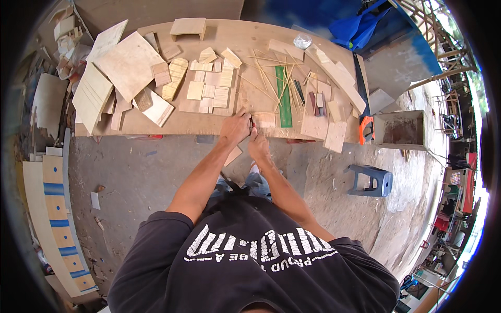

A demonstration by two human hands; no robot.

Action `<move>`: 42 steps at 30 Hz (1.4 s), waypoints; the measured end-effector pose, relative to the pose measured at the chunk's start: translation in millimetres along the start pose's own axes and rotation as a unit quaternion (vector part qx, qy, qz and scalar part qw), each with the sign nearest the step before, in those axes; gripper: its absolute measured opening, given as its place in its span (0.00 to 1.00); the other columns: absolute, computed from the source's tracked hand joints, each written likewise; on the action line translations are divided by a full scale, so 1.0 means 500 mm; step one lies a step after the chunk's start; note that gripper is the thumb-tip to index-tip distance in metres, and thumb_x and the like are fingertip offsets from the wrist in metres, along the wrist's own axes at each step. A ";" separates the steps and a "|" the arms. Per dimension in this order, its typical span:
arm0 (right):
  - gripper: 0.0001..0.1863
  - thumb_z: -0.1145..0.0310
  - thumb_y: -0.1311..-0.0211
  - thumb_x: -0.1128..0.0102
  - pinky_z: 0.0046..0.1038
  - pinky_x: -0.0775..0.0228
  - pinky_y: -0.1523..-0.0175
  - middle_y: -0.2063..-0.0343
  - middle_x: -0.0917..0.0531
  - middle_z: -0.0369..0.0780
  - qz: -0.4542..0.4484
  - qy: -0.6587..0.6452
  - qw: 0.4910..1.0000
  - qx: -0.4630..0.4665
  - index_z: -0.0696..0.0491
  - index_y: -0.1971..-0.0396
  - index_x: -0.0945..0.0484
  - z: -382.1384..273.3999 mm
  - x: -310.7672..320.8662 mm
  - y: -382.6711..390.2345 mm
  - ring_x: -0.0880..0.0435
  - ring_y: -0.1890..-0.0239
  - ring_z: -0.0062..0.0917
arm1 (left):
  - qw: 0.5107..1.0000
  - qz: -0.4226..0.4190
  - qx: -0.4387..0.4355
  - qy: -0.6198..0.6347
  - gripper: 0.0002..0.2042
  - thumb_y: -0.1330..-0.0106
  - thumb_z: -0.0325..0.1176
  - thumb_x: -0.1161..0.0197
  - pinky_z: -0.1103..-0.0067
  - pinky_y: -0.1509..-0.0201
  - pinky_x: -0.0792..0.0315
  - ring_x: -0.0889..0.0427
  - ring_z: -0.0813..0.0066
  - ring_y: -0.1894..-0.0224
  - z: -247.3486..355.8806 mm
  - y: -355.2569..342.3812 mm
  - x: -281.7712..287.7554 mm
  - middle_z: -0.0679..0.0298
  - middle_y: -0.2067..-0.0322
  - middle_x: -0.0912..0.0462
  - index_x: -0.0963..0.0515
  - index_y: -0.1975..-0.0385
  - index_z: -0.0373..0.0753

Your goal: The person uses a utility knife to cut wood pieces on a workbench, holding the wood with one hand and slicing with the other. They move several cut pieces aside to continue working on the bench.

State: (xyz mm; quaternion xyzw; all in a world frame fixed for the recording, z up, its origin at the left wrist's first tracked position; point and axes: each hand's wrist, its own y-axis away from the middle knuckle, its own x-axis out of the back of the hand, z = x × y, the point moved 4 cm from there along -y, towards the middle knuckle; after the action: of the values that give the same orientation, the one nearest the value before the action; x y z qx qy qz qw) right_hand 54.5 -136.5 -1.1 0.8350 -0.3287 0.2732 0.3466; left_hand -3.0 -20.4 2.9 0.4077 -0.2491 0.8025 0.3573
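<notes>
My left hand (236,128) lies on the front edge of the wooden workbench (209,124), fingers bent. I cannot tell what it grips. My right hand (258,146) is a fist just below that edge, closed around a small red-handled tool (252,123) that shows between the two hands. A small pale plywood square (265,120) lies on the bench right beside both hands. A green ruler (284,96) lies just right of it, running away from me.
Several thin wooden sticks (266,78) fan out behind the square. Cut plywood pieces (211,91) and larger boards (128,65) cover the bench's left half. An orange clamp (365,130), an open wooden box (402,130) and a blue stool (371,180) stand at the right.
</notes>
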 end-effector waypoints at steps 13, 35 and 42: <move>0.39 0.42 0.26 0.64 0.53 0.33 0.41 0.59 0.22 0.70 -0.027 -0.009 1.000 0.006 0.69 0.62 0.18 0.023 0.005 -0.027 0.24 0.48 0.65 | 0.997 -0.062 -0.033 -0.003 0.08 0.41 0.33 0.38 0.60 0.63 0.20 0.16 0.49 0.67 -0.036 -0.008 -0.003 0.55 0.59 0.23 0.25 0.66 0.38; 0.37 0.48 0.24 0.62 0.58 0.32 0.50 0.66 0.22 0.69 0.010 -0.021 0.998 0.059 0.70 0.71 0.20 0.042 -0.021 -0.004 0.22 0.57 0.66 | 0.998 0.050 0.024 -0.007 0.08 0.33 0.34 0.43 0.66 0.66 0.20 0.15 0.58 0.69 0.006 0.027 -0.007 0.66 0.61 0.18 0.18 0.61 0.45; 0.36 0.47 0.24 0.61 0.58 0.31 0.52 0.67 0.21 0.68 0.026 -0.002 1.000 0.009 0.67 0.73 0.19 0.042 -0.021 0.004 0.22 0.57 0.65 | 0.997 0.060 0.030 0.049 0.06 0.33 0.31 0.42 0.64 0.67 0.21 0.16 0.55 0.69 0.010 0.008 0.004 0.64 0.65 0.18 0.18 0.66 0.41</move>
State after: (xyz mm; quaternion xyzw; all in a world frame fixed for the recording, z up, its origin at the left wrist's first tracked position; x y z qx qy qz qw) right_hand 51.3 -149.8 -20.3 0.8295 -0.3489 0.2834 0.3314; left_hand -4.6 -25.7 7.1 0.3626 -0.2315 0.8487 0.3076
